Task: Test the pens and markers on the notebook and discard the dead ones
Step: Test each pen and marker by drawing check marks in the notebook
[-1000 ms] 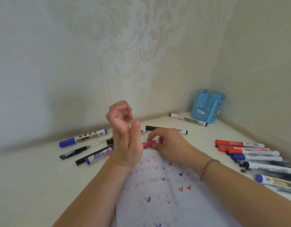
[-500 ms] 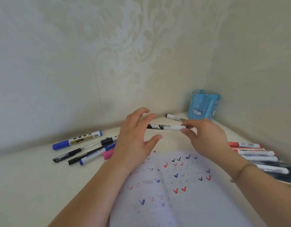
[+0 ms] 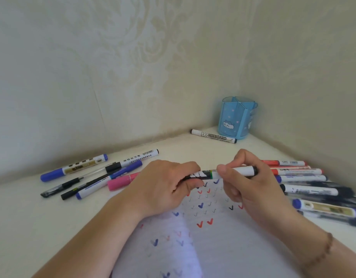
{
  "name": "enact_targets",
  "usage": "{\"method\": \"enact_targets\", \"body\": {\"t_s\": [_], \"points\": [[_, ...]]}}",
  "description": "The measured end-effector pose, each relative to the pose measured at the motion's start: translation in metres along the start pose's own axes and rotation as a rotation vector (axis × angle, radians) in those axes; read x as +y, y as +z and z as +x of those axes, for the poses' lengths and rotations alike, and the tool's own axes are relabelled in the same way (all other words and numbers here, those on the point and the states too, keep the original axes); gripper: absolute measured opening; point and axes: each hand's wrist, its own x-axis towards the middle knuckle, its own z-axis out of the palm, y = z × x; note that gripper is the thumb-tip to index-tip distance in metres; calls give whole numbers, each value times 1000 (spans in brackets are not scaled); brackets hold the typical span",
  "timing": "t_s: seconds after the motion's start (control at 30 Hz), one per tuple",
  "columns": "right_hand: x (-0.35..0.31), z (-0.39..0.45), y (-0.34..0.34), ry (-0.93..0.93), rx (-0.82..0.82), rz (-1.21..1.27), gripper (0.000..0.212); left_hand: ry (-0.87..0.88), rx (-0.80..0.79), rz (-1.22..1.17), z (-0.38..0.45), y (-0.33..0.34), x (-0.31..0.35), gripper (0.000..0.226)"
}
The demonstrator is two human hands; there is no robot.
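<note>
A black-and-white marker (image 3: 236, 171) lies level between both hands, just above the open notebook (image 3: 219, 249). My left hand (image 3: 163, 187) grips its dark left end, which the fingers mostly hide. My right hand (image 3: 241, 183) pinches the white barrel near the black right tip. The notebook page carries several red, blue and black tick marks. A pink marker (image 3: 122, 181) lies at the notebook's left edge, partly behind my left hand.
Several pens and markers (image 3: 89, 177) lie in a group on the left of the cream table. Another row of red, blue and black markers (image 3: 305, 183) lies on the right. A whiteboard marker (image 3: 213, 136) and a blue pen holder (image 3: 236, 121) sit in the far corner.
My right hand left the pink marker, picked up the black-and-white marker and brought it over the notebook. My left hand, open half a second ago, has closed on the marker's left end.
</note>
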Motion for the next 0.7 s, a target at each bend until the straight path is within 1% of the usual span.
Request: {"method": "enact_targets", "body": {"t_s": [0.07, 0.17, 0.23, 0.3, 0.33, 0.37, 0.4, 0.43, 0.47, 0.5, 0.53, 0.63, 0.7], "points": [[-1, -1, -1, -49, -45, -18, 37, -2, -23, -64, -2, -2, 2, 29], [-3, -2, -6, -142, -99, -71, 35, -12, -43, -164, -3, -4, 4, 27], [-3, -4, -11, -210, -138, -150, 40, -24, -45, -240, -4, -4, 4, 25], [-5, -6, -12, -225, -143, -177, 43, -7, -34, -296, -6, -4, 5, 27], [-6, -6, -13, -217, -122, -151, 43, -8, -36, -322, -7, -4, 6, 31], [-7, -4, -15, -201, -94, -76, 42, -36, -45, -350, -7, -5, 7, 40], [-8, -2, -18, -180, -55, 42, 37, -72, -49, -364, -8, -5, 8, 50], [-8, 1, -23, -157, -24, 166, 25, -97, -38, -359, -8, -6, 7, 55], [-10, 3, -29, -116, 4, 268, 14, -106, -16, -345, -8, -7, 6, 52], [-11, 6, -35, -66, 24, 319, 17, -110, 3, -335, -8, -6, 5, 43], [-13, 7, -39, -18, 10, 317, 18, -120, 20, -339, -8, -6, 3, 38], [-11, 8, -42, 92, -1, 228, 25, -153, 18, -341, -8, -1, 0, 39], [-7, 8, -40, 135, 41, 197, 18, -161, 11, -324, -7, 0, -1, 42]]}}
